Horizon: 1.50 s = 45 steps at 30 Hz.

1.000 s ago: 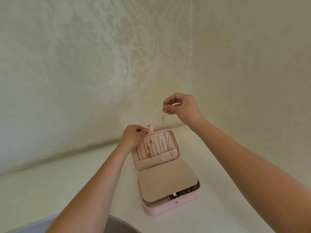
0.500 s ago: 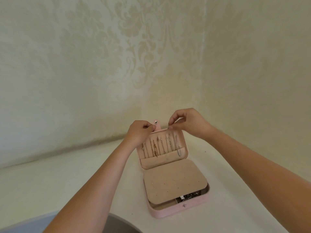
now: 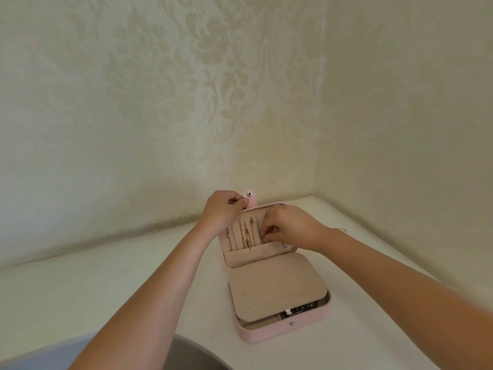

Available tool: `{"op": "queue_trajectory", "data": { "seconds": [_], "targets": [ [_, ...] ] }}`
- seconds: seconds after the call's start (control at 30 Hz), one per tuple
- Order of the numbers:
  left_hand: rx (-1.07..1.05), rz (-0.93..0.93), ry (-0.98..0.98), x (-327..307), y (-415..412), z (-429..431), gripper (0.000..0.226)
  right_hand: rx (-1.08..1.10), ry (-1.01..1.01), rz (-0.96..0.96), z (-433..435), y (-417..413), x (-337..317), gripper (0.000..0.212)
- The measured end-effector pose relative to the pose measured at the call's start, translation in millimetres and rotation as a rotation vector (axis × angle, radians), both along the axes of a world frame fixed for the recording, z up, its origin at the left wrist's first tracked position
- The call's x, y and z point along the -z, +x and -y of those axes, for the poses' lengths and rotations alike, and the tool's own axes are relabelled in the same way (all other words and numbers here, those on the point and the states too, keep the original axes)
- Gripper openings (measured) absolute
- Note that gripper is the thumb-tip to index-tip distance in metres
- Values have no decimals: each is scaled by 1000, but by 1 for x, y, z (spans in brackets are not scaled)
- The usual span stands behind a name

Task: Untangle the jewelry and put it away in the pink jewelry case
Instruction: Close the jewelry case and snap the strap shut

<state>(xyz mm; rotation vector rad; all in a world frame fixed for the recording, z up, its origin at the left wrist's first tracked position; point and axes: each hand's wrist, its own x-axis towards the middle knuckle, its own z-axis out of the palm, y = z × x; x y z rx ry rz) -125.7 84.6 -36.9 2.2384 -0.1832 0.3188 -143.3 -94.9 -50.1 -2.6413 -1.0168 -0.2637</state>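
Note:
The pink jewelry case [image 3: 282, 329] lies open on a white table, its lid [image 3: 232, 263] standing up. My left hand [image 3: 222, 208] grips the lid's top edge beside the snap tab [image 3: 250, 196]. Several thin chains [image 3: 244, 236] hang in a row inside the lid, their lower ends tucked into a beige pocket [image 3: 256, 256]. My right hand [image 3: 289, 227] is over the right half of the lid, its curled fingertips pinching a chain just above the pocket. A beige earring panel [image 3: 277, 292] covers the base, with tangled jewelry [image 3: 302, 308] showing under its front right edge.
The white table [image 3: 80, 289] sits in a corner between two walls with pale patterned wallpaper [image 3: 240, 89]. A grey rounded shape [image 3: 192, 356] shows at the bottom edge.
My right hand came down from holding a chain in the air, reached the lid's top edge, and now sits lower inside the lid at the pocket. My left hand stayed on the lid.

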Motion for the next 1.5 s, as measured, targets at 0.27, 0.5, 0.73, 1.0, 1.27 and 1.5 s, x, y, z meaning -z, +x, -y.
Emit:
{"op": "queue_trajectory", "data": {
  "seconds": [0.27, 0.5, 0.73, 1.0, 1.27, 1.5],
  "targets": [
    [14, 49, 5, -4, -14, 3, 14, 15, -67, -27, 12, -20, -7, 22],
    [92, 152, 41, -10, -58, 12, 22, 41, 108, -180, 53, -74, -5, 22],
    [237, 309, 70, 14, -112, 20, 26, 141, 265, -269, 85, -109, 41, 34],
    [304, 446, 191, 64, -147, 24, 23, 280, 429, -347, 85, -117, 68, 55],
    [399, 424, 337, 87, -153, 22, 27, 227, 404, -168, 79, -115, 74, 59],
    [367, 341, 715, 87, -147, 24, 69, 36, 227, -66, 72, -109, 82, 65]
  ]
}}
